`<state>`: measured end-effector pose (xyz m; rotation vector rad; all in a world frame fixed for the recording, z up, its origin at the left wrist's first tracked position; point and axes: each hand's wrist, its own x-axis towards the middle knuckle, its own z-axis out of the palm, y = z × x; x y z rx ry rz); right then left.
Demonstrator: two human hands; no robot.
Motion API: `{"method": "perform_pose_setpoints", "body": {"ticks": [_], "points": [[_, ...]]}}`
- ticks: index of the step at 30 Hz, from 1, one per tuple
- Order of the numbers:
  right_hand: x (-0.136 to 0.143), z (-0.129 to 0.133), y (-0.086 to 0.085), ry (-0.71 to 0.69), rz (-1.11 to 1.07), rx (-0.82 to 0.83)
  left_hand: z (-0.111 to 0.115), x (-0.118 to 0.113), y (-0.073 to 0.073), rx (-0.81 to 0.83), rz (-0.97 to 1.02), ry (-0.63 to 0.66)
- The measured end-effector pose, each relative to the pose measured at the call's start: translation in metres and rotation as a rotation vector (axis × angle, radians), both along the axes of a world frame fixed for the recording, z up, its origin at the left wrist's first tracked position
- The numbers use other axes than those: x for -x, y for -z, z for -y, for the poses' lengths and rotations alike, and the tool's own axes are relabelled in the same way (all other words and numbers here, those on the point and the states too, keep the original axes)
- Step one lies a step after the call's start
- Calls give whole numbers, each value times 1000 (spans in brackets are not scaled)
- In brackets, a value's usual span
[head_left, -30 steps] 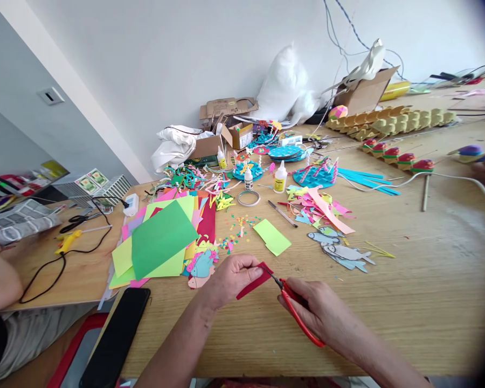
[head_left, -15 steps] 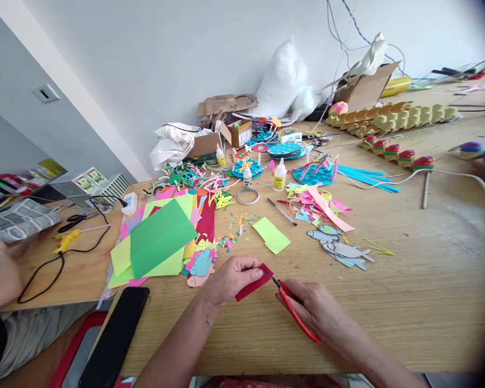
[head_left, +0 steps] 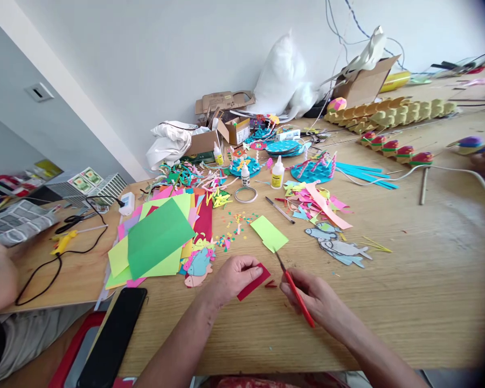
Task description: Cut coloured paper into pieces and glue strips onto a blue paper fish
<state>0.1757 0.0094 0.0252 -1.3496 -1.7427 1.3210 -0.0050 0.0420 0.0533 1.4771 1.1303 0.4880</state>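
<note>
From here I see the left hand, thumb pressed down on curled fingers, pinching a small dark-red rectangle of paper above the pale wooden worktop, towards its near edge. The right hand is curled closed around slim red-handled metal scissors, blades pointing towards the far edge; their tip overlaps the near corner of a lime-green paper rectangle, though I can't tell whether they touch. Thin dark-red paper slivers lie between the hands. A black phone rests by the near left corner.
</note>
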Motion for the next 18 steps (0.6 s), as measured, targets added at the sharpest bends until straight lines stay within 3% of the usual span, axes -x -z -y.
{"method": "perform_pose_setpoints", "body": {"ticks": [5,10,14,18], "points": [[11,-12,-3,118,-296,58,5,-8,-3,-64,-53,24],[19,-16,-8,147,-394,85,8,-7,-1,-39,27,29],[18,-13,-7,125,-292,12,7,-4,7,-45,69,31],[7,-6,-12,31,30,-112,3,3,8,-83,121,-40]]}}
